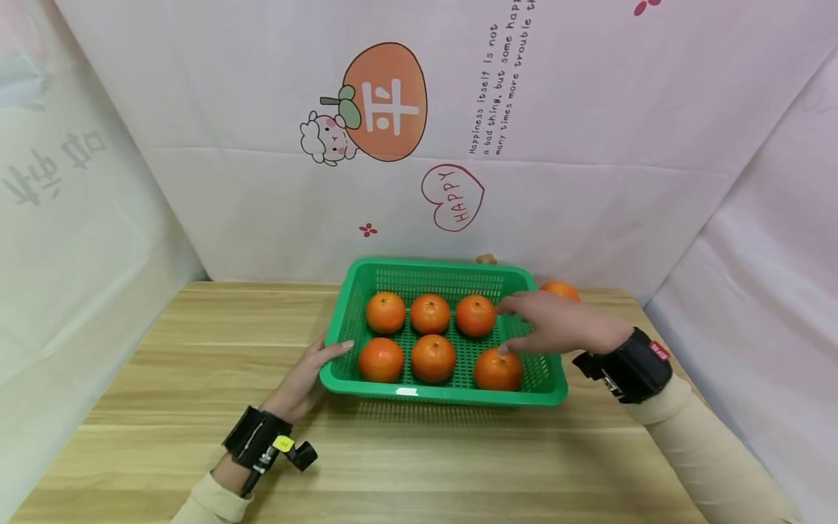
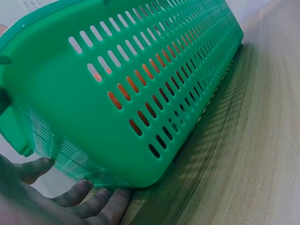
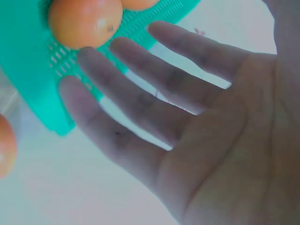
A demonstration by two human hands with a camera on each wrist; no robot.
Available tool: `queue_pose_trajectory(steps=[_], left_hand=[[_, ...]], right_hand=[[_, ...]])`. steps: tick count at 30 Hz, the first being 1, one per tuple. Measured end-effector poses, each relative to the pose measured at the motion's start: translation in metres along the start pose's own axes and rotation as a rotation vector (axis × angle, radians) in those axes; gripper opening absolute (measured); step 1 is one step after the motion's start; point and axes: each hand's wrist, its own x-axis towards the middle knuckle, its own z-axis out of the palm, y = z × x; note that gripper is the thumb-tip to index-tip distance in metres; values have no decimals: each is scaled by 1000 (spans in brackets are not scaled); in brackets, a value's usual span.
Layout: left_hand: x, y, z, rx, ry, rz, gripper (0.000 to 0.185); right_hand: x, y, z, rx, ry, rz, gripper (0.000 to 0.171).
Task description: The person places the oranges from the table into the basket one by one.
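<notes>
A green perforated plastic basket (image 1: 445, 395) stands on the table with several oranges inside, laid out in two rows. My left hand (image 1: 308, 378) grips its left end, the thumb over the rim and the fingers (image 2: 77, 192) against the outer wall low down. Over the right end of the basket is my right hand (image 1: 556, 320), holding nothing. Its fingers (image 3: 136, 96) are extended and spread in the right wrist view. Its fingertips are close to the back-right orange (image 1: 476, 320), and the thumb overlaps the front-right orange (image 1: 499, 372).
Another orange (image 1: 560, 291) lies outside the basket at the back right, partly hidden behind my right hand. The wooden table (image 1: 196, 349) ends at a printed white cloth backdrop (image 1: 262, 218). White cloth (image 1: 759, 240) also hangs at both sides.
</notes>
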Motion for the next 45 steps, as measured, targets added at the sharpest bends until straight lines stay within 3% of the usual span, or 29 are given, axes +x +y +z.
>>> queue_pose_trajectory(steps=[5,23,32,45], left_hand=[[-1,0,-1,3,7,0,73],[0,0,0,0,-8,10,74],[2,0,-1,3,-7,16,72],[0,-1,-1,6,6,12,72]], right_hand=[[-9,11,-11,-32,156,-55,49],[-21,49,-29,0,322,58,44],[-19,73,-26,-20,313,108,47],[-2,116,0,28,237,162,47]])
